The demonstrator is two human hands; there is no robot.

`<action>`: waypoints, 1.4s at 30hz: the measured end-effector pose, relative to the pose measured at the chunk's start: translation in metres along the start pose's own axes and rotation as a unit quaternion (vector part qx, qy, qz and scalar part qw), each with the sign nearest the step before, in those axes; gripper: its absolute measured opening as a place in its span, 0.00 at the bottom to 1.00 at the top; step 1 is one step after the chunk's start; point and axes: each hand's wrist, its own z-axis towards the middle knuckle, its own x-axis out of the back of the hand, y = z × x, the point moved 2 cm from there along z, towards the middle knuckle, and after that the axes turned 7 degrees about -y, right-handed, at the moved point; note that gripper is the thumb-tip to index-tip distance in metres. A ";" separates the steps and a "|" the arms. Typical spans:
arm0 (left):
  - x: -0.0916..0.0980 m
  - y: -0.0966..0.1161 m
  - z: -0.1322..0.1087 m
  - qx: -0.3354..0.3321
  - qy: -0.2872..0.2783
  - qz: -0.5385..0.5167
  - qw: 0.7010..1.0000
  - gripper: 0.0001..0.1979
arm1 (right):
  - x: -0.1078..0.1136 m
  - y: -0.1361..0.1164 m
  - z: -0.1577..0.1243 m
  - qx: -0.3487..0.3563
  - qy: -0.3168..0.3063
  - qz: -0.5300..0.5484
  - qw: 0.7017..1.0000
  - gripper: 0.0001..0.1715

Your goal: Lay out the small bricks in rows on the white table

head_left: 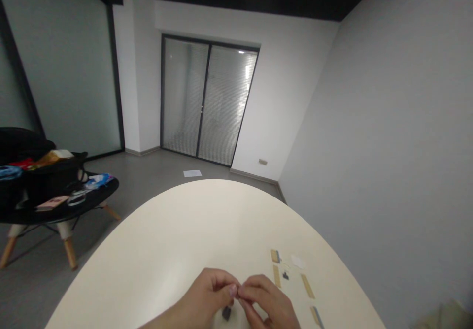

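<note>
Near the front of the round cream table (192, 225), my left hand (212, 293) and my right hand (268, 299) meet at the fingertips. Both are closed in a pinch, and whatever sits between the fingertips is too small to make out. A small dark object (226, 313) shows just below my left fingers. To the right of my right hand lie tan strips (307, 286), a tan and blue-grey piece (275, 256), a small black part (286, 275) and a whitish square (296, 261).
At the left, a black chair (84, 206) with wooden legs holds a black bag (48, 181) and colourful packets. A white sheet (192, 173) lies on the floor beyond the table. Another tan and blue piece (317, 316) is near the table's right front.
</note>
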 end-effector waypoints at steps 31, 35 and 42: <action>0.012 0.001 -0.003 0.001 0.040 0.153 0.987 0.15 | 0.048 0.082 -0.037 -0.345 -0.040 -0.088 0.934 0.14; 0.009 0.018 -0.014 0.010 -0.016 0.378 0.926 0.19 | 0.067 0.100 -0.052 -0.434 -0.088 -0.137 0.886 0.14; 0.001 0.043 -0.017 0.028 -0.103 0.445 0.889 0.12 | 0.069 0.108 -0.061 -0.491 -0.150 -0.189 0.837 0.16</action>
